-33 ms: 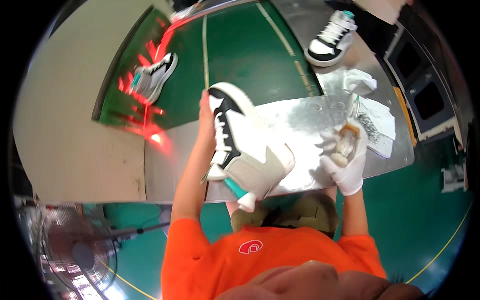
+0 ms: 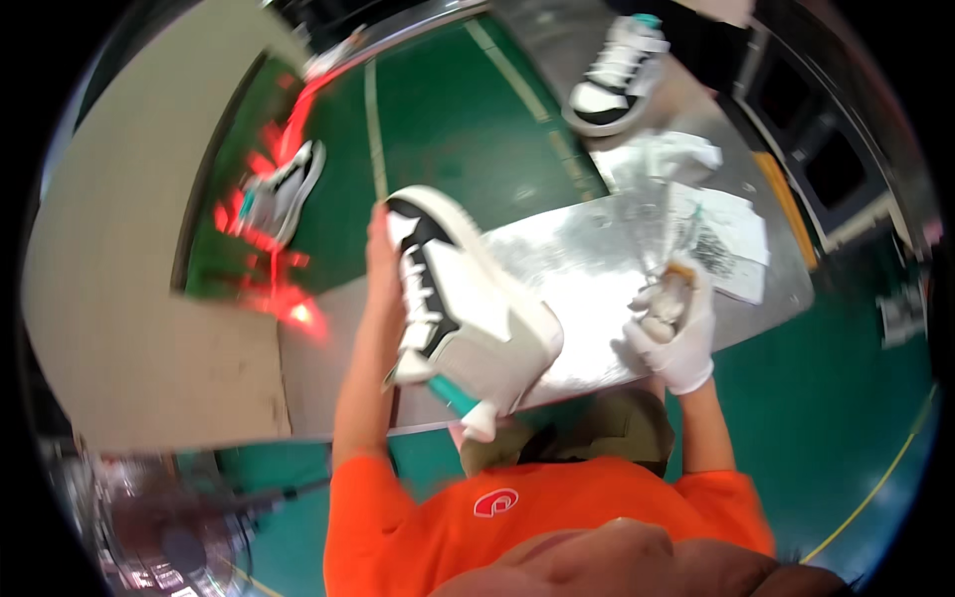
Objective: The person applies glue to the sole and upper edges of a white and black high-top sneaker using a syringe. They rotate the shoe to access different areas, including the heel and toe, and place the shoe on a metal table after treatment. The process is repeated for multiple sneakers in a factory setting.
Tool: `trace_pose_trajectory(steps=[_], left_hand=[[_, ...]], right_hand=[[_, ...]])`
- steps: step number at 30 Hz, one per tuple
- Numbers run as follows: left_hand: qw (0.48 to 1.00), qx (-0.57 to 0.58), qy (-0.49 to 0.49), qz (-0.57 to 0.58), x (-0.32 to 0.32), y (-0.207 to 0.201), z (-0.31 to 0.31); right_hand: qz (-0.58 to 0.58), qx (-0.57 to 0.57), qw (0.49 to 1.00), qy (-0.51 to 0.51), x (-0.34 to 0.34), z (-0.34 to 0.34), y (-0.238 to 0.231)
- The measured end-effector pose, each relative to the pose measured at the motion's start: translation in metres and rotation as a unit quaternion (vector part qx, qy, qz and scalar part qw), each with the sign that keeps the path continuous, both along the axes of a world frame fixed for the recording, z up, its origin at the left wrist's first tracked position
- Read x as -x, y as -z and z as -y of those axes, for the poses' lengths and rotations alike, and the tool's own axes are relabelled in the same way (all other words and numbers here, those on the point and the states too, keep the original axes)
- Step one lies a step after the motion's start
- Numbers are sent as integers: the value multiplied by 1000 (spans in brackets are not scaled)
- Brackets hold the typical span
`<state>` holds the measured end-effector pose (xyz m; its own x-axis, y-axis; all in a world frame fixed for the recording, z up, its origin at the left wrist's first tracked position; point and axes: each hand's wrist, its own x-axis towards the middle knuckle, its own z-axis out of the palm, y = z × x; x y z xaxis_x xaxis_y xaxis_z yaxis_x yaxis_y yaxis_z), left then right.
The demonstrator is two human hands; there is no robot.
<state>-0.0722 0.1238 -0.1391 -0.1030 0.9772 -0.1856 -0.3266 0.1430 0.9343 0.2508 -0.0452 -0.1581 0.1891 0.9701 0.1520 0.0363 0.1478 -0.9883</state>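
Observation:
My bare left hand [image 2: 382, 267] grips a white, black and grey high-top sneaker [image 2: 482, 298] by the toe side of its upper. The sneaker lies on its side in the air above the metal bench, its toe pointing away and its sole to the right. White stuffing and a teal piece stick out of its collar near me. My right hand [image 2: 693, 343], in a white glove, curls around a small pale, partly see-through object [image 2: 668, 306] with a tan end; its kind is unclear. Right of the sneaker, this hand hovers over the bench.
A similar sneaker [image 2: 615, 80] stands on the bench's far right. Another sneaker [image 2: 288, 189] lies on the green belt [image 2: 448, 119] under red light. Crumpled white paper [image 2: 686, 156] and a dark-speckled sheet [image 2: 741, 239] lie at right. A beige panel [image 2: 129, 249] and a fan [image 2: 179, 542] are left.
The view has shifted slightly, so the belt and bench sit further left in the picture. Both hands keep their holds on the sneaker and the pale object.

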Motion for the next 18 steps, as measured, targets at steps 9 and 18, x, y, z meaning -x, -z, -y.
trace_pose_trajectory(steps=[9, 18], left_hand=[[966, -91, -221, -101, 45, -28, -148], [946, 111, -86, -293, 104, 52, -179]], right_hand=[[84, -27, 989, 120, -12, 7, -8], [-90, 81, 989, 89, -19, 8, -7]])
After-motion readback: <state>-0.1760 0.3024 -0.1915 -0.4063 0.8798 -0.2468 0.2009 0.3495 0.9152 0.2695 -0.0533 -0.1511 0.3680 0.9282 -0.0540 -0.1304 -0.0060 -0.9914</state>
